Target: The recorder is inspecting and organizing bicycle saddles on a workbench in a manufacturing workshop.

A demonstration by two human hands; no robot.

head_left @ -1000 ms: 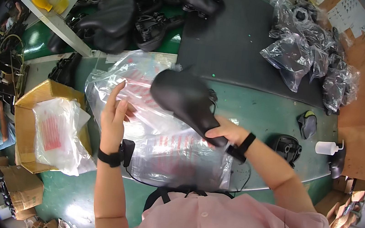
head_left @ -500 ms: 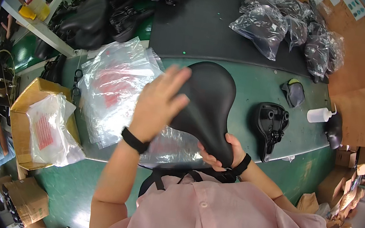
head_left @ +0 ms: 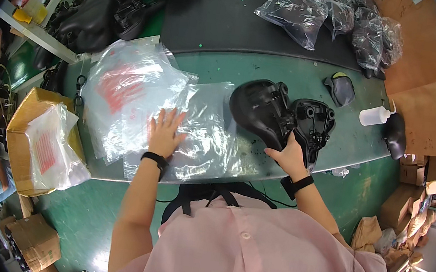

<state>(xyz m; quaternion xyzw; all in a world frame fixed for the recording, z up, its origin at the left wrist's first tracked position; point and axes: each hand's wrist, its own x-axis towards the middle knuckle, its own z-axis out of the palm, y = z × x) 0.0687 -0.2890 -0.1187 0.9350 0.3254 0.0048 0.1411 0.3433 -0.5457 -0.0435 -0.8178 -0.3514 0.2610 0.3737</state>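
Observation:
My left hand (head_left: 164,137) lies with fingers spread on a clear plastic bag (head_left: 207,115), one of several with red printing on the green tabletop. My right hand (head_left: 290,157) grips the narrow nose of a black bicycle saddle (head_left: 258,105), which rests tilted with its underside partly showing; some of the fingers are hidden behind it. A second black saddle (head_left: 316,124) lies upside down against it on the right, its springs and rails facing up. My right hand is close to that one too.
A pile of black saddles (head_left: 87,17) is at the far left, bagged saddles (head_left: 294,14) at the far right on a black mat (head_left: 217,15). A white squeeze bottle (head_left: 375,116) and dark cloth pad (head_left: 339,90) lie right. A cardboard box (head_left: 20,126) with bags stands left.
The saddle in my right hand has been turned over and set beside the other upside-down saddle. My left hand has moved off it, down onto the plastic bags.

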